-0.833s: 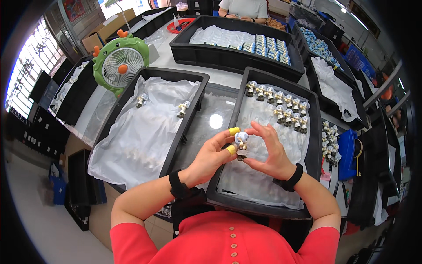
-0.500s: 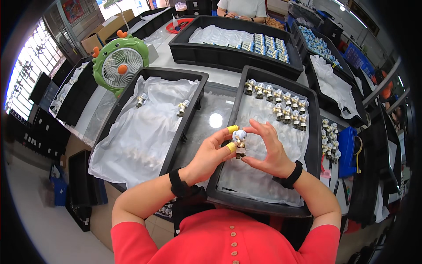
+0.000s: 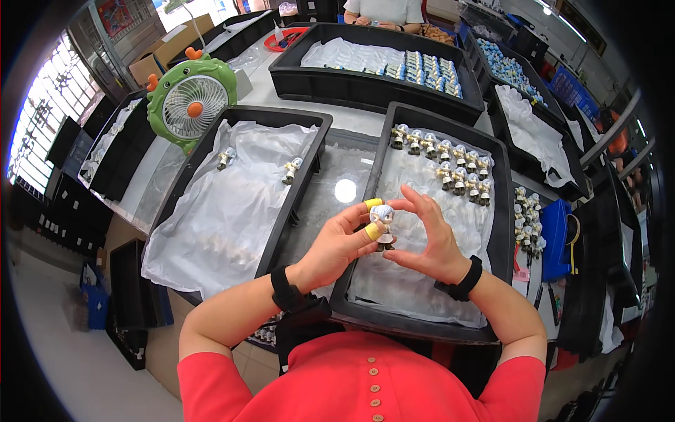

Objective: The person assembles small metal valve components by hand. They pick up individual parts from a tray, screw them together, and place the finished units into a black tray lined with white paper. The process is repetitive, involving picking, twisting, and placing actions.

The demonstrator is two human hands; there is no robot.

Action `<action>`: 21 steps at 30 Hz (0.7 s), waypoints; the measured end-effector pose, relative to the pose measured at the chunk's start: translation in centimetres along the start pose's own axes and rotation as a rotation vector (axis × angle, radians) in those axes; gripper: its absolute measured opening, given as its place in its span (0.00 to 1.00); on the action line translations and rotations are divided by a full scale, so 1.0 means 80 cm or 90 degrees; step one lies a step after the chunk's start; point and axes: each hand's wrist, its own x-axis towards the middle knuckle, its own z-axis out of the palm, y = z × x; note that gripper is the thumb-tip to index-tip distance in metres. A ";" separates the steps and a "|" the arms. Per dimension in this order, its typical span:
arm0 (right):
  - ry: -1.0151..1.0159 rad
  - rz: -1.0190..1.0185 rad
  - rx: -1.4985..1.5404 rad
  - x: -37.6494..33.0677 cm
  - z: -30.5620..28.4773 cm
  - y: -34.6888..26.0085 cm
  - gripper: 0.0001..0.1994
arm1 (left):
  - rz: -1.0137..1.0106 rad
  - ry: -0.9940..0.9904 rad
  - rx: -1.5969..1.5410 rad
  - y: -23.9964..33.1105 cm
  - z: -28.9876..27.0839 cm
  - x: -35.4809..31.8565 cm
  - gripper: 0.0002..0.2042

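A small chibi figurine (image 3: 382,224) with pale hair, white clothes and dark boots is upright between my hands. My left hand (image 3: 336,243) pinches it from the left, with yellow covers on thumb and forefinger. My right hand (image 3: 434,243) curves around its other side, forefinger tip by the head and thumb tip by the boots; both seem to touch it. Below my hands is the right black tray (image 3: 500,232), lined with white sheeting. Rows of similar figurines (image 3: 458,169) lie at its far end.
The left black tray (image 3: 184,179) has white sheeting (image 3: 232,204) and two figurines. A green fan (image 3: 195,105) stands behind it. More figurines (image 3: 527,219) and a blue bin (image 3: 556,243) are at the right. Across the table, a person (image 3: 385,13) sits behind a large tray (image 3: 337,83) of blue-and-white pieces.
The figurine has turned between my fingers, its face now more toward the right. My hands stay in almost the same place. The person opposite has moved their hands slightly.
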 end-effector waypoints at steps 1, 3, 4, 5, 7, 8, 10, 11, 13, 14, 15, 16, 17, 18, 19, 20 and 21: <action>0.005 -0.012 -0.011 0.000 0.000 -0.001 0.47 | 0.000 0.002 0.022 0.002 0.002 -0.001 0.22; 0.025 -0.039 -0.022 0.001 0.001 -0.002 0.48 | 0.005 -0.009 0.014 0.004 0.004 -0.002 0.22; 0.036 -0.052 -0.028 0.001 0.001 -0.003 0.48 | 0.010 -0.023 -0.015 0.003 0.003 -0.001 0.22; 0.041 -0.055 -0.021 0.002 0.002 -0.003 0.49 | 0.015 -0.036 -0.045 0.003 0.003 -0.001 0.22; 0.051 -0.059 -0.006 0.002 0.002 -0.005 0.50 | -0.006 -0.036 -0.083 0.001 0.001 -0.001 0.22; 0.038 -0.050 -0.002 0.001 0.001 -0.005 0.51 | -0.016 -0.036 -0.101 0.000 0.001 0.000 0.22; 0.011 -0.030 0.006 -0.001 0.000 -0.004 0.53 | -0.018 -0.054 -0.123 0.001 0.004 -0.001 0.22; 0.008 -0.020 0.018 -0.001 0.000 -0.004 0.54 | -0.018 -0.063 -0.135 0.002 0.005 -0.001 0.22; 0.006 -0.001 0.041 -0.002 0.001 -0.004 0.54 | -0.037 -0.087 -0.143 0.005 0.005 -0.001 0.21; 0.008 0.003 0.046 -0.002 0.002 -0.004 0.55 | -0.047 -0.099 -0.147 0.006 0.005 0.000 0.21; 0.011 0.008 0.052 -0.003 0.004 -0.004 0.55 | -0.050 -0.096 -0.153 0.006 0.005 0.000 0.21; 0.014 0.012 0.057 -0.003 0.005 -0.004 0.55 | -0.054 -0.094 -0.158 0.004 0.006 0.001 0.21; 0.014 0.018 0.055 -0.004 0.006 -0.004 0.55 | -0.057 -0.091 -0.164 0.003 0.006 0.001 0.21; 0.014 0.024 0.053 -0.005 0.007 -0.004 0.55 | -0.056 -0.092 -0.160 0.003 0.006 0.001 0.21; 0.013 0.030 0.052 -0.006 0.008 -0.004 0.55 | -0.055 -0.093 -0.156 0.002 0.005 0.002 0.21; 0.026 0.018 0.052 -0.006 0.008 -0.005 0.54 | -0.053 -0.095 -0.153 0.002 0.005 0.002 0.21; 0.038 0.005 0.053 -0.005 0.010 -0.005 0.52 | -0.056 -0.091 -0.163 0.002 0.005 0.002 0.22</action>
